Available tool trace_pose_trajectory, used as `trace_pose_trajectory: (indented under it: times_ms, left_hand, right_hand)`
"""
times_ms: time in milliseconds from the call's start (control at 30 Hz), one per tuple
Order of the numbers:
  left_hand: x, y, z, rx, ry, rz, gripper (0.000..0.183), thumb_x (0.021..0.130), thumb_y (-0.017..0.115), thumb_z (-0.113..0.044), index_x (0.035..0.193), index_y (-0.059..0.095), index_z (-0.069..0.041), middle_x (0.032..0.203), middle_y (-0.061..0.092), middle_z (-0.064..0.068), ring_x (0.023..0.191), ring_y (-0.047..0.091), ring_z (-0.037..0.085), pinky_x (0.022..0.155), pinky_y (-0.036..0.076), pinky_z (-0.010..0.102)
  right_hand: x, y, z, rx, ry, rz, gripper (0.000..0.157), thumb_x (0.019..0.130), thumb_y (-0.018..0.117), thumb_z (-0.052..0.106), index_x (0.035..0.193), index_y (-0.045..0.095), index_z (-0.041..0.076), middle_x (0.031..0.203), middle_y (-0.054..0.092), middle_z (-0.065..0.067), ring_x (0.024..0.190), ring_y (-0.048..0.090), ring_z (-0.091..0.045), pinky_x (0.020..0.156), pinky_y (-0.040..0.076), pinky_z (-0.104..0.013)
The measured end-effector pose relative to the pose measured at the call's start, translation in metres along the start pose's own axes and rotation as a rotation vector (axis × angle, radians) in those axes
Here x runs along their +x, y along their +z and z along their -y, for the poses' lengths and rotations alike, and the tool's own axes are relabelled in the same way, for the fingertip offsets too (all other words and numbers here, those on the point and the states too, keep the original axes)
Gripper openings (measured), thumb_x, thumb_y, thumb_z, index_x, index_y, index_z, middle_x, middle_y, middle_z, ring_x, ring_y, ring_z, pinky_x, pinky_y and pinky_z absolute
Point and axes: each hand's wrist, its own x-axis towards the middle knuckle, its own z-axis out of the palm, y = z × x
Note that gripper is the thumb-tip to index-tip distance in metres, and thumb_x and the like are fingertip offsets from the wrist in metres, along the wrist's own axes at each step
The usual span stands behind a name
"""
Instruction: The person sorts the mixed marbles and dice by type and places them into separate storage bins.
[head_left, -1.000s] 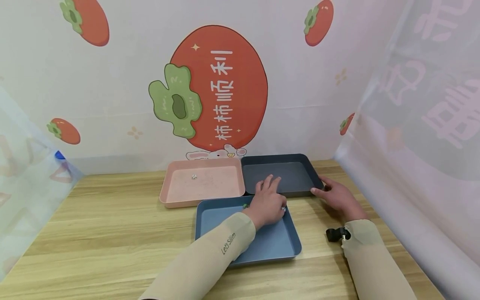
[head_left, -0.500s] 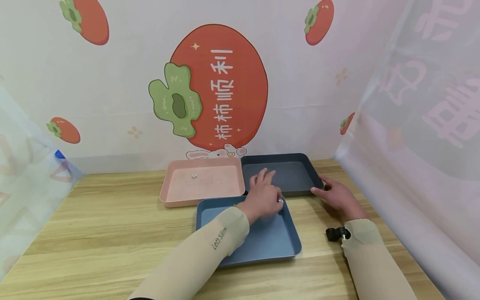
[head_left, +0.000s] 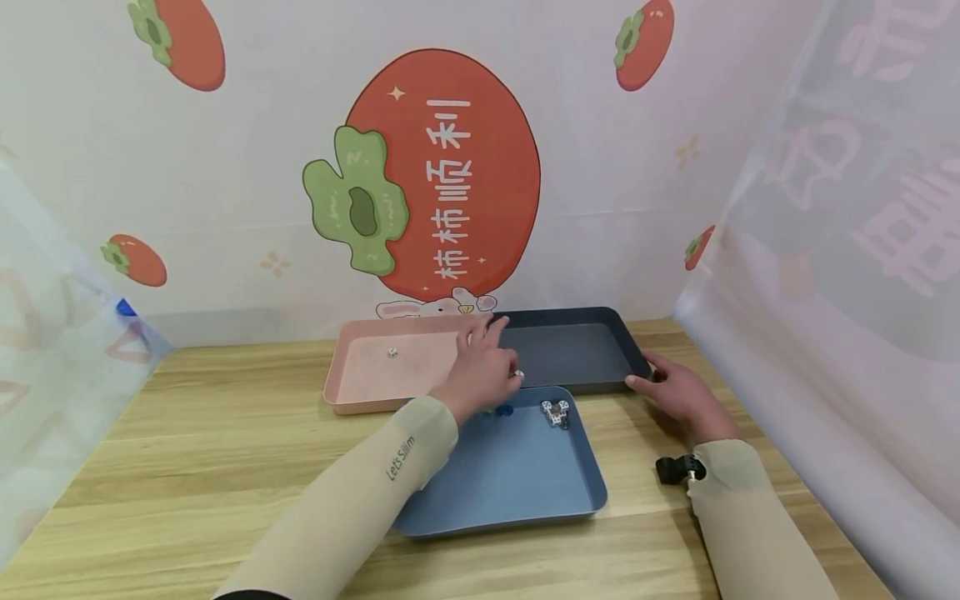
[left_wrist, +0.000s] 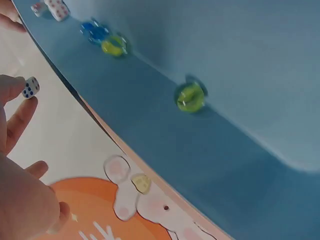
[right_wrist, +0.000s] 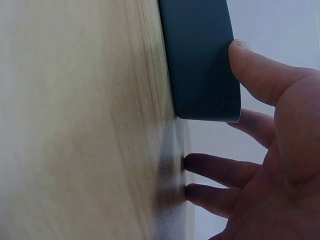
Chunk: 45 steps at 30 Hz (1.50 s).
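Observation:
My left hand pinches a small white die between thumb and forefinger, its other fingers spread. In the head view this hand is over the place where the pink tray and the dark tray meet, behind the blue tray. One white die lies in the pink tray. More white dice are clustered in the blue tray's far right corner. My right hand holds the dark tray's near right corner with thumb and forefinger, the remaining fingers loosely extended.
Along the blue tray's far side lie small translucent pieces: a blue one, a yellow one and a green one. The trays stand on a wooden table. Printed sheets hang behind and at both sides.
My left hand has lifted out of the blue tray with the die, moving left and away from me toward the pink tray. The corner dice are now uncovered. My right hand stays at the dark tray.

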Motion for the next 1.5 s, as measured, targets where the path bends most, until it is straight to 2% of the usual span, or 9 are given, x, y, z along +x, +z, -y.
trace_pose_trajectory:
  times_ms: [233,400,500,633,800,1000,1200,1500]
  left_hand:
    - [-0.003,-0.009,0.024,0.029,-0.046,-0.056,0.016,0.092,0.069,-0.036,0.1,0.078,-0.025,0.159,0.027,0.012,0.146,0.013,0.035,0.111,0.016,0.057]
    - [-0.007,-0.018,0.045,-0.051,-0.103,-0.072,0.011,0.092,0.07,-0.032,0.095,0.077,-0.024,0.158,0.03,0.014,0.146,0.012,0.036,0.11,0.015,0.062]
    - [-0.01,-0.023,0.062,-0.124,-0.164,-0.077,0.011,0.092,0.069,-0.03,0.094,0.076,-0.022,0.158,0.029,0.016,0.146,0.01,0.038,0.11,0.012,0.065]
    - [-0.014,-0.029,0.09,-0.171,-0.265,-0.058,0.017,0.094,0.067,-0.029,0.1,0.077,-0.018,0.158,0.026,0.02,0.145,0.006,0.042,0.109,0.009,0.066]
    - [-0.025,-0.036,0.124,-0.208,-0.392,-0.036,0.019,0.095,0.066,-0.028,0.102,0.078,-0.016,0.156,0.028,0.022,0.144,0.007,0.044,0.106,0.013,0.068]
    - [-0.035,-0.035,0.151,-0.241,-0.467,-0.021,0.02,0.096,0.064,-0.027,0.105,0.077,-0.014,0.148,0.039,0.025,0.144,0.009,0.045,0.101,0.015,0.069]
    - [-0.036,-0.031,0.161,-0.272,-0.515,-0.006,0.021,0.096,0.064,-0.028,0.106,0.076,-0.015,0.148,0.039,0.024,0.143,0.006,0.044,0.101,0.013,0.069]
    - [-0.035,-0.031,0.154,-0.283,-0.535,0.017,0.022,0.097,0.064,-0.028,0.11,0.075,-0.015,0.154,0.028,0.025,0.143,0.006,0.045,0.104,0.013,0.067]
  right_hand:
    - [0.0,0.0,-0.001,0.0,0.0,0.007,0.094,0.095,0.054,0.062,0.157,0.02,0.002,0.147,0.033,-0.038,0.132,0.034,-0.054,0.103,0.031,-0.065]
    - [0.0,0.002,-0.002,0.001,0.005,-0.001,0.091,0.095,0.055,0.06,0.158,0.02,0.002,0.148,0.033,-0.038,0.133,0.034,-0.054,0.104,0.03,-0.065]
    - [0.0,0.003,-0.002,-0.001,0.004,-0.002,0.091,0.096,0.055,0.059,0.158,0.02,0.002,0.148,0.033,-0.038,0.133,0.034,-0.054,0.104,0.03,-0.065]
    - [0.0,0.003,-0.002,-0.002,-0.002,-0.004,0.089,0.097,0.055,0.057,0.158,0.021,0.002,0.147,0.033,-0.038,0.133,0.034,-0.054,0.104,0.03,-0.065]
    - [0.0,0.003,-0.001,0.0,0.004,-0.004,0.087,0.097,0.056,0.055,0.158,0.02,0.003,0.148,0.033,-0.038,0.133,0.034,-0.054,0.104,0.031,-0.065]
    - [-0.001,0.003,-0.003,-0.002,0.001,-0.007,0.089,0.097,0.055,0.057,0.158,0.021,0.002,0.147,0.033,-0.038,0.132,0.034,-0.055,0.104,0.03,-0.066]
    - [-0.001,0.004,-0.004,0.003,0.007,-0.007,0.09,0.096,0.055,0.058,0.158,0.02,0.003,0.148,0.033,-0.037,0.133,0.034,-0.054,0.104,0.03,-0.066]
    - [0.001,0.004,-0.003,0.006,0.015,-0.007,0.092,0.095,0.055,0.06,0.158,0.02,0.004,0.149,0.032,-0.036,0.134,0.033,-0.054,0.104,0.029,-0.066]
